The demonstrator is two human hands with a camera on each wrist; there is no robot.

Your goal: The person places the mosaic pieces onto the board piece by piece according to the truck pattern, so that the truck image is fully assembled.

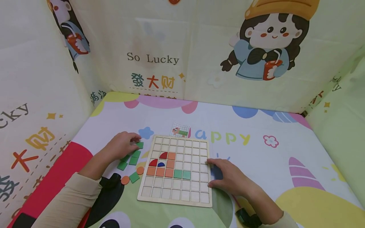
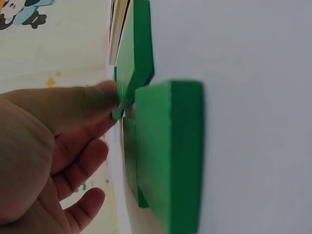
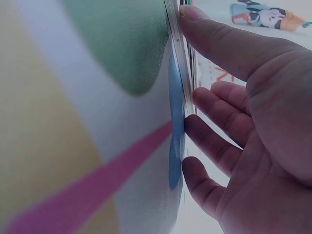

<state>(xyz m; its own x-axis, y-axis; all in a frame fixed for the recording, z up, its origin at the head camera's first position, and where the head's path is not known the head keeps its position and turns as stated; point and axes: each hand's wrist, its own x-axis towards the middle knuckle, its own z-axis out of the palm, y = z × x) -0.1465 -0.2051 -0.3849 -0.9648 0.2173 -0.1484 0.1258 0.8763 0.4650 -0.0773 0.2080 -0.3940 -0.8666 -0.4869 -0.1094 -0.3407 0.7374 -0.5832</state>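
Two bare hands were in our view, one on either side of a pale wooden board (image 1: pixel 174 203) marked into small squares. We saw the left hand (image 1: pixel 124 144) just off the board's left edge, its thumb and forefinger narrow at a green tile (image 1: pixel 140 145); we could not tell whether they gripped it. Close below that hand, more loose green tiles (image 1: pixel 133 161) lay on the printed cloth (image 1: pixel 285 139). Nearer to us than the left hand were two orange discs (image 1: pixel 125 180), with another green tile between them.

We saw the right hand (image 1: pixel 229 175) at the board's other side, spread wide, its thumb and forefinger touching the edge well apart from each other.

Between the hands, on the board, five orange squares (image 1: pixel 169 172) formed a corner: three in a row on the left hand's side and two leading away from us at the row's end. Two green squares (image 1: pixel 186 174) extended that row toward the right hand. Inside the corner we saw two curved red pieces (image 1: pixel 153 162) and a blue half-circle (image 1: pixel 161 164). Farther out than both hands, by the board's far edge, lay a small card (image 1: pixel 179 129) printed with a grid and coloured shapes.
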